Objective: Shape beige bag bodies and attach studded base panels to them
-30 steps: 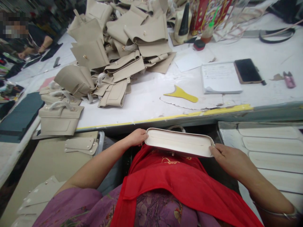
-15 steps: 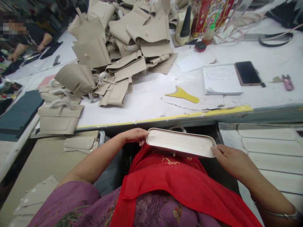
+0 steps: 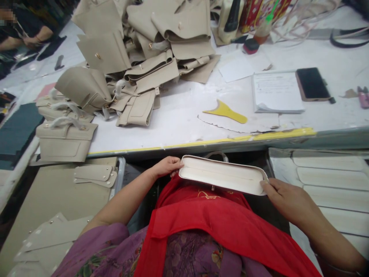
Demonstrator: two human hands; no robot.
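Pale bag (image 3: 221, 175) in left hand (image 3: 169, 166) and right hand (image 3: 281, 194) — red apron (image 3: 198, 219) below.

Smooth leather-like bag (image 3: 220, 175), matt cloth apron (image 3: 213, 215)

Head-worn cam, faces fwd/down, close over apron (image 3: 198, 215), tbl (image 3: 175, 129) beyond

white-topped worktable (image 3: 178, 130) | yellow strip (image 3: 288, 135) along front edge | background (image 3: 54, 8) upper left dark
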